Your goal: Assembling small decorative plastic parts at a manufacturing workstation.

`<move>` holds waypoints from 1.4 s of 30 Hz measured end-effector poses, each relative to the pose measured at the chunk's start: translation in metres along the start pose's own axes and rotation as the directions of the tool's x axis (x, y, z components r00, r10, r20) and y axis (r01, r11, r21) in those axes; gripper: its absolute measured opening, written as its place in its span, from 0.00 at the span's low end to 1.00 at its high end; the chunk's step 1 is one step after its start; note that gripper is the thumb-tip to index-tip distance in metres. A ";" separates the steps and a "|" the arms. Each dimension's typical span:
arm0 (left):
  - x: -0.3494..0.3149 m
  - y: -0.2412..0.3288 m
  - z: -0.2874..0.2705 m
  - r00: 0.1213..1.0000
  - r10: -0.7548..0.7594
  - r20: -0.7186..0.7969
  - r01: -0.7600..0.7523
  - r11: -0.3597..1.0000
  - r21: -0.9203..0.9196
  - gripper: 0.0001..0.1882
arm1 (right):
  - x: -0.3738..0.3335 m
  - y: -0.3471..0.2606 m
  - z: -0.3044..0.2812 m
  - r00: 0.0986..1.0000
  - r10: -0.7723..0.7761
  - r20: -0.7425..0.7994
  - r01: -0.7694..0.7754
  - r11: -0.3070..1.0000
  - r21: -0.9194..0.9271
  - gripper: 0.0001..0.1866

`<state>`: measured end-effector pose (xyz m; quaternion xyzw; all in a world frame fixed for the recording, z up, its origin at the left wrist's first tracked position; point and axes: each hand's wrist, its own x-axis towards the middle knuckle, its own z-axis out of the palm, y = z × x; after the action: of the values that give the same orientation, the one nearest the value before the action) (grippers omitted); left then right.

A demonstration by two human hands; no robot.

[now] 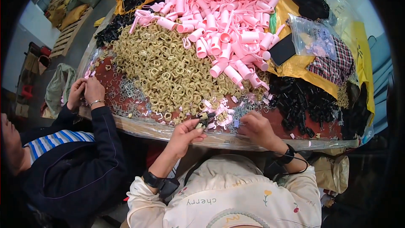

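Note:
In my left hand (184,137) I pinch a small black plastic part with a beige piece on it (204,121), between thumb and fingers, just over the table's near edge. My right hand (258,128) is beside it to the right, its fingers curled down at a heap of small grey metal pieces (240,112). Whatever those fingertips pinch is hidden; a small purple piece (236,123) shows by them. Between my hands lies a little pile of pale pink chips (222,113). Beyond spreads a large heap of beige ring-shaped plastic parts (164,65).
Pink plastic tubes (223,21) are piled at the back. Black plastic parts (297,105) lie at right, below a dark phone (282,50) and a clear bag (314,42). At left, a co-worker's hands (87,92) meet over the table's edge. Loose metal clips (131,92) lie nearby.

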<state>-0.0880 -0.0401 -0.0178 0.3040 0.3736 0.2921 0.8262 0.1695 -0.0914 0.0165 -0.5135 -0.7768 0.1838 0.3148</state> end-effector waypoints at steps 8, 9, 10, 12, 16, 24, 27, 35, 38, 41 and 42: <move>0.000 -0.004 0.012 0.998 -0.047 0.049 0.051 0.996 -0.078 0.14 | -0.002 0.013 0.013 0.992 -0.018 0.126 0.041 0.982 -0.185 0.11; 0.000 -0.003 0.014 0.998 -0.043 0.048 0.047 0.996 -0.077 0.14 | -0.002 0.016 0.018 0.988 -0.064 0.141 0.092 0.975 -0.201 0.10; 0.000 -0.002 0.016 0.996 -0.070 0.060 0.076 0.992 -0.102 0.15 | -0.001 0.019 0.021 0.982 -0.109 0.156 0.142 0.966 -0.218 0.09; 0.000 0.001 0.021 0.989 -0.121 0.089 0.133 0.980 -0.149 0.16 | 0.000 0.023 0.020 0.983 -0.107 0.147 0.137 0.967 -0.215 0.08; 0.003 -0.007 0.025 0.987 -0.138 0.086 0.150 0.976 -0.159 0.20 | 0.002 0.026 0.021 0.995 -0.054 0.084 0.068 0.982 -0.174 0.04; 0.011 -0.016 0.031 0.982 -0.085 0.169 0.125 0.962 -0.242 0.24 | 0.001 0.013 0.021 0.826 0.506 0.247 -0.510 0.488 0.708 0.06; 0.012 -0.016 0.036 0.981 -0.090 0.171 0.133 0.957 -0.259 0.24 | 0.005 0.000 0.018 0.743 0.546 0.388 -0.552 0.172 0.816 0.07; 0.013 -0.014 0.041 0.973 -0.144 0.182 0.201 0.913 -0.355 0.23 | 0.002 -0.006 0.022 0.779 0.449 0.437 -0.583 0.264 0.768 0.07; 0.013 -0.016 0.039 0.976 -0.152 0.157 0.201 0.909 -0.366 0.22 | 0.004 -0.013 0.020 0.802 0.411 0.432 -0.560 0.268 0.784 0.08; 0.013 -0.020 0.037 0.980 -0.149 0.131 0.186 0.922 -0.339 0.21 | 0.004 -0.016 0.014 0.819 0.383 0.427 -0.561 0.378 0.736 0.09; 0.013 -0.020 0.037 0.981 -0.155 0.120 0.186 0.930 -0.317 0.20 | 0.004 -0.017 0.013 0.826 0.368 0.426 -0.558 0.432 0.709 0.10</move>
<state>-0.0465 -0.0546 -0.0182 0.1424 0.3064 0.2627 0.9038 0.1483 -0.0941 0.0181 -0.4825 -0.4597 0.6490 0.3669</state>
